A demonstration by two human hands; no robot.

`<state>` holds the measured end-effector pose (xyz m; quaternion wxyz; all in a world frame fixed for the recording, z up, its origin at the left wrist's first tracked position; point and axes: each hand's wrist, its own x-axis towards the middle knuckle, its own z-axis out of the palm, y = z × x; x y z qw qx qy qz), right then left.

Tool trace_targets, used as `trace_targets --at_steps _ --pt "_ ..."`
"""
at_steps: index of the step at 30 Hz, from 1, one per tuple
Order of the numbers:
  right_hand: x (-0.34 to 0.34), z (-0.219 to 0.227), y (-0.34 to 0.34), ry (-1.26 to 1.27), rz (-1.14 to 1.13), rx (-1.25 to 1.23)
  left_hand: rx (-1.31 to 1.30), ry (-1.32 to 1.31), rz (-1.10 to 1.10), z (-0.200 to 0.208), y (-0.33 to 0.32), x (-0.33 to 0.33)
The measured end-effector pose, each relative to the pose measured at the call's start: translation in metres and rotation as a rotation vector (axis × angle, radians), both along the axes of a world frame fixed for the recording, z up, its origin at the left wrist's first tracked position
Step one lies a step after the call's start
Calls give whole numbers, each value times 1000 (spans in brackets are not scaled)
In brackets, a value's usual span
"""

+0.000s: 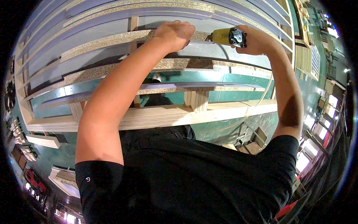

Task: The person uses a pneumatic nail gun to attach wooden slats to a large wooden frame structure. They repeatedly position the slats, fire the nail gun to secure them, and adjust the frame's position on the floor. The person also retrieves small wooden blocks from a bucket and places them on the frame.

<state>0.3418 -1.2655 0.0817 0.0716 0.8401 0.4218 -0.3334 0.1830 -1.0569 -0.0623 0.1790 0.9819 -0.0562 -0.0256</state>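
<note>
My left hand (175, 34) is closed over a particle-board strip (112, 40) in the middle of a wooden frame; its fingertips are partly hidden. My right hand (254, 39) grips a yellow nail gun (222, 36) with a black and silver end cap. The gun lies on its side, its nose pointing left toward the strip, a short way right of my left hand. Whether the nose touches the wood I cannot tell. Both arms reach forward over the frame's near rail (160, 117).
More strips with purplish-grey faces (167, 88) run across the frame, joined by short wooden blocks (199, 100). A pale hose (265, 91) hangs at the right. Beyond the green floor (220, 127) stand stacked boards (306, 63) at right and loose timber (44, 140) at left.
</note>
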Motion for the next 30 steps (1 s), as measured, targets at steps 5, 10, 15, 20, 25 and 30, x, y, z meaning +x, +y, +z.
trace_targets --at_steps 5,10,15,20,25,30 --pt "-4 1 -4 1 -49 -11 -8 154 5 0 1 9" --pt "-6 31 26 35 -257 -115 -55 272 -30 8 5 14" --pt "-32 51 85 22 -256 -24 -120 70 -52 27 42 -29" --pt "-90 47 150 183 -283 -1 73 -97 103 26 198 -151" --pt "-144 22 268 203 123 41 110 54 342 5 324 -235" --pt "-202 -1 369 267 149 13 -41 18 294 -15 346 -248"
